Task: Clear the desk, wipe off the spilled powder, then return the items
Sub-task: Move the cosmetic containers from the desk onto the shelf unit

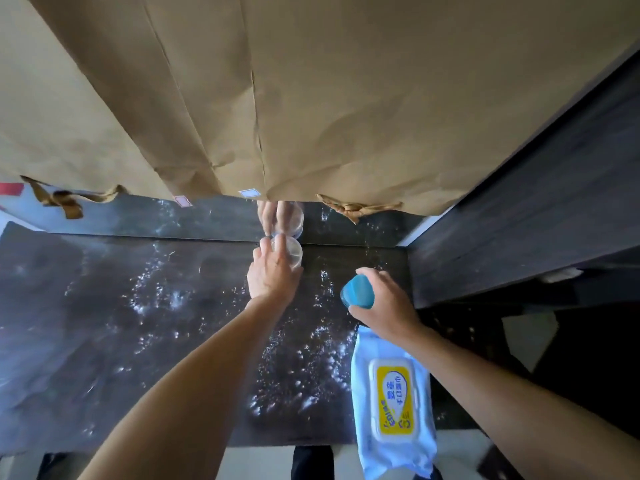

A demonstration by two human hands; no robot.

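- Our left hand (273,275) was stretched to the back of the counter (104,341), with its fingers curled round a clear cup (289,249).
- The cup stood against the glossy back panel (138,216), which mirrored both cup and fingers.
- Our right hand (388,303) gripped a blue container (358,292) from above, thumb and fingers wrapped round it, near the counter's right side. We could not tell whether it touched the surface.
- White powder (304,368) lay scattered over the dark counter, thickest between our forearms and toward the front.
- A wipes pack (393,400), pale blue with a yellow-and-white lid, lay at the front right, overhanging the counter's front edge, just below our right wrist.
- Brown paper (311,98) hung over the wall above the back panel.
- A dark cabinet (519,220) stood along the right.
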